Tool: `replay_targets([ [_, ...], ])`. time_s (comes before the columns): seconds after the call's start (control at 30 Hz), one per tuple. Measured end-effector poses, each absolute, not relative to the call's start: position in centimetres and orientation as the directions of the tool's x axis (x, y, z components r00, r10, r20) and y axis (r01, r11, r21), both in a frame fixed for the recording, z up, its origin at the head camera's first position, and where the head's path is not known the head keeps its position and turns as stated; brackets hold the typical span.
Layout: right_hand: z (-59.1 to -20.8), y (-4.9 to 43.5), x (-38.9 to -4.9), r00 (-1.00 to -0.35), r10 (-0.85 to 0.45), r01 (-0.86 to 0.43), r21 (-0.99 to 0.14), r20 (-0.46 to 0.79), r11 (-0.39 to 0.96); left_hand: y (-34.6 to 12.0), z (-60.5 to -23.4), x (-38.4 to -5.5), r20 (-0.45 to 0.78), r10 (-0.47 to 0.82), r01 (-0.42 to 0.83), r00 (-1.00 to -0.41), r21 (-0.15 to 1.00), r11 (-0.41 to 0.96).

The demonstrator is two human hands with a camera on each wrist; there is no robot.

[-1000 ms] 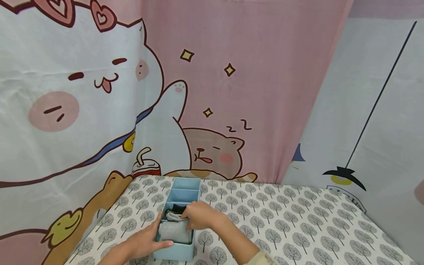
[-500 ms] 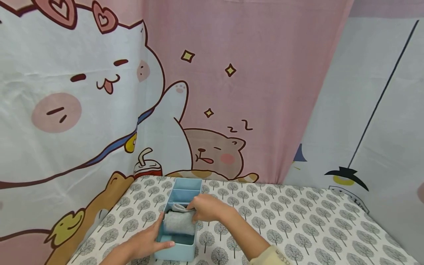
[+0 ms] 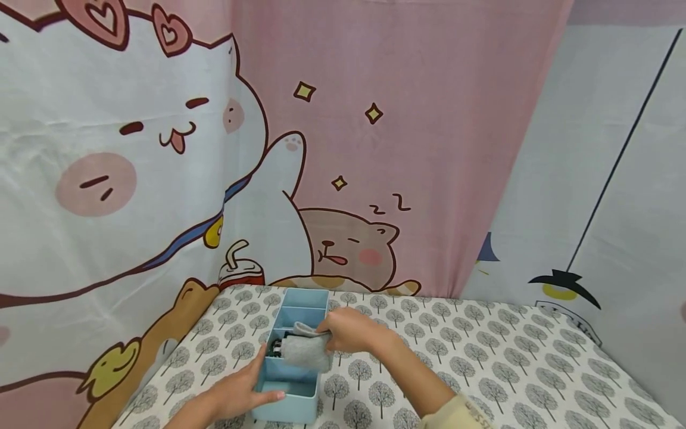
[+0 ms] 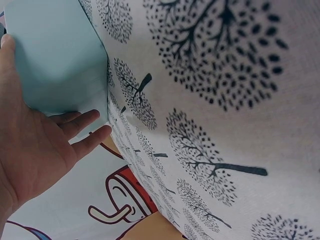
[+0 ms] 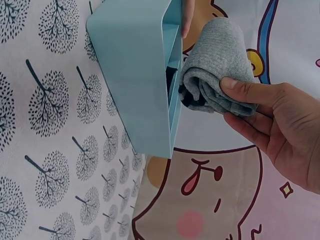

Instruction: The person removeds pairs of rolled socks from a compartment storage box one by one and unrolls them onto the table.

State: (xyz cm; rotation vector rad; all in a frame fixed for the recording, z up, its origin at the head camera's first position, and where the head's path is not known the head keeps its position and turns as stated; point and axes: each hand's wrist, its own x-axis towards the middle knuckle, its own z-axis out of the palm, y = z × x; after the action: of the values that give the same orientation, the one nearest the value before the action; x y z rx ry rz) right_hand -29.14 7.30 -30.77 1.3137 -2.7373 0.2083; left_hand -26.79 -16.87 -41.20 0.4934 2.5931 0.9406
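The grey fabric roll (image 5: 222, 52) is pinched in my right hand (image 5: 285, 122), between thumb and fingers. Below those fingers stands the blue divided box (image 3: 285, 410); my left hand (image 3: 236, 390) (fingers extended) rests against its side. Beneath both hands lies tree-print cloth (image 3: 482, 348).

The box (image 3: 285, 410) stands on the tablecloth (image 3: 455, 351), curtain (image 3: 418, 119) behind, fabric roll (image 3: 305, 353) above it.
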Motion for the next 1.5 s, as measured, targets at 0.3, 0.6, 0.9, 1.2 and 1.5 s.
replay_targets([
  [0.3,-31.1,9.1,-29.4,-0.609,-0.773,-0.793,-0.100,0.180,0.602,-16.7,-41.3,-26.5,-0.179,0.432,0.228,-0.884,0.643,0.732],
  [0.6,-31.8,11.2,-29.5,-0.609,-0.769,-0.793,-0.124,0.194,0.596,-16.7,-41.2,-26.8,-0.160,0.439,0.248,-0.884,0.636,0.731],
  [0.9,-32.0,12.3,-29.6,-0.623,-0.760,-0.782,-0.127,0.186,0.610,-17.0,-40.7,-26.9,-0.183,0.436,0.230,-0.881,0.640,0.733],
  [1.2,-32.4,13.4,-29.7,-0.662,-0.729,-0.749,-0.176,0.176,0.638,-17.0,-41.0,-27.1,-0.194,0.421,0.206,-0.886,0.649,0.732],
  [1.5,-33.3,14.2,-30.0,-0.698,-0.695,-0.716,-0.168,0.170,0.678,-16.9,-41.0,-26.8,-0.203,0.438,0.196,-0.876,0.679,0.707],
])
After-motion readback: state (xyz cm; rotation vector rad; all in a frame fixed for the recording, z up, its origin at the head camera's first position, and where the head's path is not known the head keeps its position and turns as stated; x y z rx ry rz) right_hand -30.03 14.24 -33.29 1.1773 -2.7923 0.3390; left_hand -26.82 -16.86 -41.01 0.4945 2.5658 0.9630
